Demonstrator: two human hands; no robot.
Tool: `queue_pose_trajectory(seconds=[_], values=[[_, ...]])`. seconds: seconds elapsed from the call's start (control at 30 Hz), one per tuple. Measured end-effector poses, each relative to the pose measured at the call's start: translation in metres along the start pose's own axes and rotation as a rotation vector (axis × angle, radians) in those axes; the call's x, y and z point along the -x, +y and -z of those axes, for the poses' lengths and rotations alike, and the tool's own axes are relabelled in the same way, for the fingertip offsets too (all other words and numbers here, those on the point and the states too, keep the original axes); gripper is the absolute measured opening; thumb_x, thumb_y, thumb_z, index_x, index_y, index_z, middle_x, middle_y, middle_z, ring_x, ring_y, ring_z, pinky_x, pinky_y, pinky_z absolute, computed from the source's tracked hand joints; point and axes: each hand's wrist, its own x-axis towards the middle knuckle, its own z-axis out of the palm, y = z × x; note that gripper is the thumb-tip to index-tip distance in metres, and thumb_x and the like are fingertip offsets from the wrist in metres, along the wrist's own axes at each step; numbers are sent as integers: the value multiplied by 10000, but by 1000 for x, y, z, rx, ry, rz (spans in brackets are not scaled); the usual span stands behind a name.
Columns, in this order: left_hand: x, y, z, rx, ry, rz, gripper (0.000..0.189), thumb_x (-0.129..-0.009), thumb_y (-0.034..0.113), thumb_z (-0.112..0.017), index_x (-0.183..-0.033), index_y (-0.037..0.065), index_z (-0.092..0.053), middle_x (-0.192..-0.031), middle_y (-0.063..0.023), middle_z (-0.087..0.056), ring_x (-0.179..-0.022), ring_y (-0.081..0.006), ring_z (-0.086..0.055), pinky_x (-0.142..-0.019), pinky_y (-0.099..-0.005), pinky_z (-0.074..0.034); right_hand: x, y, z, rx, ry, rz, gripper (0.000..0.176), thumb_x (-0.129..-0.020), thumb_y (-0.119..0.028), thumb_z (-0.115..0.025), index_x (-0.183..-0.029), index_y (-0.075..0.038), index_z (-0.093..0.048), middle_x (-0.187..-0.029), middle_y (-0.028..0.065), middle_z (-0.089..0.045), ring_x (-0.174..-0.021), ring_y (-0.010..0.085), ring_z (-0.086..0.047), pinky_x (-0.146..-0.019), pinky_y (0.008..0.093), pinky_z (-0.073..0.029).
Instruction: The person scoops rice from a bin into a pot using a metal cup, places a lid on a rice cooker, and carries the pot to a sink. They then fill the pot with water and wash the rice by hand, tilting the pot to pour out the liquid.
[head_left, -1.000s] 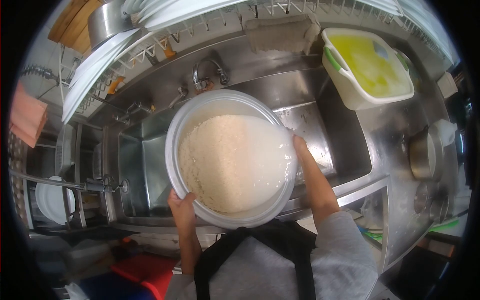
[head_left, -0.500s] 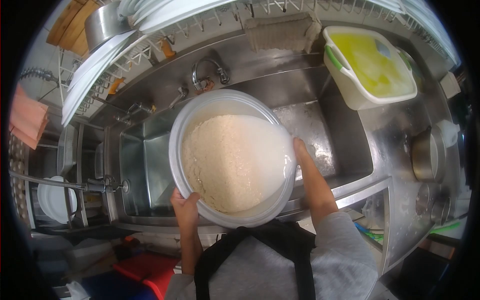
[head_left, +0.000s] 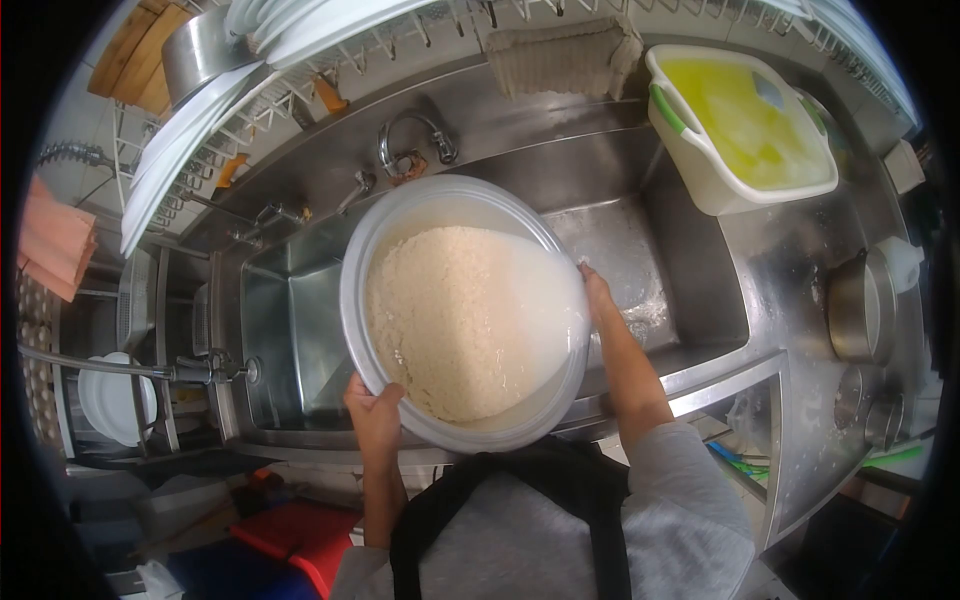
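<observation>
A large round metal pot (head_left: pixel 360 330) is tilted to the right over the sink divider. Pale grains (head_left: pixel 440 320) fill its left and middle part, and cloudy whitish water (head_left: pixel 535 310) gathers at its right side. My left hand (head_left: pixel 376 415) grips the rim at the lower left, thumb on top. At the right edge my right hand (head_left: pixel 595 292) holds the pot, its fingers partly hidden. The right sink basin (head_left: pixel 610 240) lies below and beyond the pot, with whitish wet marks on its floor.
Faucet (head_left: pixel 410 140) behind the pot; left basin (head_left: pixel 300 330) beside it. A white tub (head_left: pixel 700 180) with yellow-green liquid stands at the back right. A metal pot (head_left: pixel 850 310) is on the right counter. Plates (head_left: pixel 190 140) fill the overhead rack. A cloth (head_left: pixel 560 60) hangs behind.
The view has shifted slightly. The pot stays tilted in both my hands, and its water line looks almost the same. More whitish wet marks show in the right basin.
</observation>
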Motion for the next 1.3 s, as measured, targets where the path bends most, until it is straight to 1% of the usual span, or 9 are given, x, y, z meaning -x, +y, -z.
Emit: queue_pose_trajectory(seconds=[0.03,0.23,0.47,0.57,0.63,0.73,0.97,1.03,1.3], values=[[1,0,-1,0,1,0,276,-658,-104,-488,-929,-83,-536,-866,-126,-612,-753,-159,-591,-702,-255,-455,6,-2,-3,-24,27,-49,435,-920,-312,-369,-1142,49,-467,-1079,192,-554,-949,265,-563,-849,356,-449],[1,3,-8,-39,-9,1,265,-657,-103,-481,-912,-82,-549,-867,-117,-616,-766,-153,-590,-712,-249,-449,-19,14,12,-7,-53,-21,428,-921,-288,-375,-1141,71,-455,-1059,202,-559,-919,272,-580,-825,360,-471],[2,2,-9,-50,-1,-5,278,-647,-103,-485,-917,-79,-547,-869,-108,-611,-772,-150,-585,-720,-248,-445,-30,21,20,11,-16,-37,406,-920,-273,-375,-1149,52,-457,-1056,195,-557,-915,281,-583,-792,369,-495],[2,0,-7,-56,3,-10,280,-646,-104,-487,-919,-77,-545,-869,-108,-610,-772,-150,-583,-721,-248,-443,-27,21,20,2,-26,-55,419,-923,-289,-358,-1165,40,-451,-1083,192,-549,-936,281,-577,-821,370,-482],[2,0,-7,-59,6,-16,281,-645,-104,-488,-919,-76,-544,-868,-108,-609,-771,-150,-582,-722,-247,-442,-23,19,17,-61,-95,-95,448,-929,-322,-333,-1181,31,-446,-1110,185,-543,-962,282,-568,-853,375,-463],[3,1,-8,-49,6,-11,277,-644,-107,-488,-913,-75,-545,-864,-107,-609,-766,-150,-581,-723,-248,-442,-8,9,7,-50,-43,-148,473,-932,-353,-315,-1189,22,-447,-1124,181,-541,-987,285,-557,-878,379,-445],[4,1,-9,-69,13,-18,279,-641,-112,-483,-911,-78,-546,-864,-108,-609,-766,-147,-580,-722,-247,-442,11,1,-4,21,-10,-114,481,-930,-368,-322,-1172,23,-464,-1113,187,-546,-997,290,-552,-886,387,-439],[3,2,-9,-73,13,-17,281,-641,-113,-481,-912,-78,-547,-864,-108,-609,-767,-147,-580,-722,-246,-442,8,3,-3,-16,5,-154,488,-917,-401,-340,-1130,10,-498,-1084,182,-561,-950,302,-562,-869,410,-440],[5,5,-11,-99,-20,-23,296,-653,-105,-480,-939,-80,-548,-874,-102,-611,-774,-140,-580,-722,-248,-446,-8,11,7,-80,-22,-176,453,-928,-354,-343,-1142,20,-481,-1082,187,-562,-940,297,-578,-856,401,-464]])
